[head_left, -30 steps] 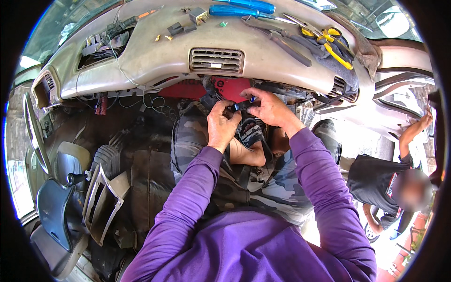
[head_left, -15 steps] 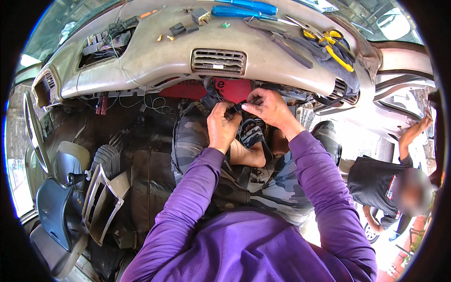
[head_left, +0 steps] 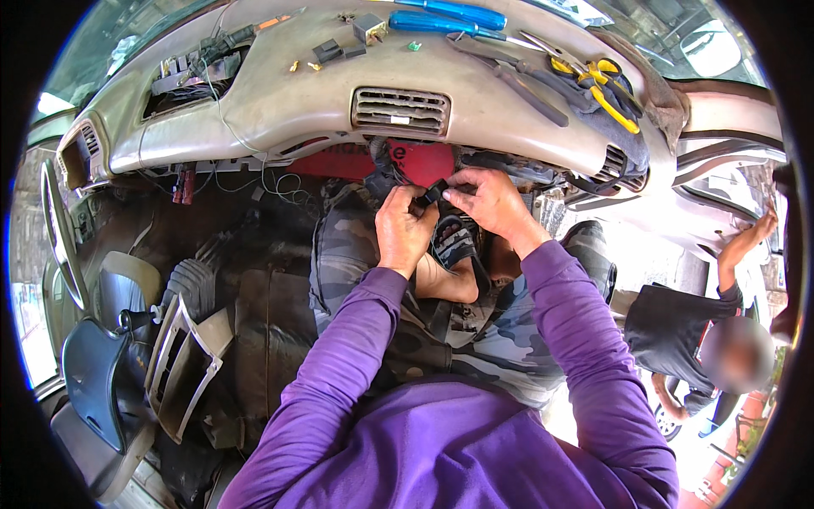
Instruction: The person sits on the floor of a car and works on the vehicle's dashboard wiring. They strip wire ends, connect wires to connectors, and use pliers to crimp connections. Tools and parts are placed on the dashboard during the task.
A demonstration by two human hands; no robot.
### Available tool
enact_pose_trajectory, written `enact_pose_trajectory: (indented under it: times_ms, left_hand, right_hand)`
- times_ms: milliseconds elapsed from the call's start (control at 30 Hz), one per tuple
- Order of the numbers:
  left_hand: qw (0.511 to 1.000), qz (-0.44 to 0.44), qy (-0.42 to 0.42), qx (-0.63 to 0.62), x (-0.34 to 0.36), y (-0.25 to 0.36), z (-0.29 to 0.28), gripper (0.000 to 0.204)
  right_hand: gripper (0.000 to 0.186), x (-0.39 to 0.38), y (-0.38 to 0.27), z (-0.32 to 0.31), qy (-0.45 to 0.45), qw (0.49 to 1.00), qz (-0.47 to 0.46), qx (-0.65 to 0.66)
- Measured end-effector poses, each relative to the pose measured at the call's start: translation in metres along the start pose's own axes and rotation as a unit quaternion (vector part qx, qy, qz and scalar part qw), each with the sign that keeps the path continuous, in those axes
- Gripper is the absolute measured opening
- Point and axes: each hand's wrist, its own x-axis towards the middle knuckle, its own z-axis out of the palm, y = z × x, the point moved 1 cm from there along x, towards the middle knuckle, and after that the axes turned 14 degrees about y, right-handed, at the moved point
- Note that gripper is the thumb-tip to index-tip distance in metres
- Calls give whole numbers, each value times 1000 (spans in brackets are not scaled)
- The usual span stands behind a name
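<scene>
Below the dashboard [head_left: 288, 102], my two hands meet in front of my lap. Between them is a small black block-like part [head_left: 432, 192], too small and covered by fingers to name its exact kind. My left hand [head_left: 402, 227] grips it with thumb and fingers from the left. From the right, my right hand [head_left: 494, 205] pinches at its other end with thumb and forefinger. Dark wiring [head_left: 383, 161] hangs from under the dashboard just beyond my left hand. Behind the hands lies a red panel or sheet [head_left: 424, 159].
On the dashboard lie blue-handled screwdrivers [head_left: 449, 23], yellow-handled pliers [head_left: 604, 89], dark-handled pliers [head_left: 517, 81] and small black blocks [head_left: 331, 51]. A loose trim frame [head_left: 182, 365] stands at left. A thin wire [head_left: 222, 114] trails down. Another person [head_left: 678, 331] is outside at right.
My right fingers have shifted slightly on the black part, which is tilted a little differently. The whole view has moved slightly; the person outside has barely moved.
</scene>
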Motion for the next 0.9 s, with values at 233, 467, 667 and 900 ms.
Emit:
enact_pose_trajectory:
  times_ms: [233, 467, 667, 900]
  left_hand:
    - [999, 32, -30, 25, -2, -7, -2, 25]
    - [994, 108, -33, 11, -3, -8, -4, 25]
    - [997, 44, -44, -35, -3, 5, -2, 27]
    - [997, -66, -48, -3, -5, -3, 1, 28]
  right_hand:
    - [19, -5, -10, 4, 39, 989, -117, -85]
    - [16, -9, -16, 7, 60, 966, -193, -164]
    - [17, -4, -11, 0, 67, 998, -1, 13]
    - [21, -8, 7, 11, 34, 817, 371, 441]
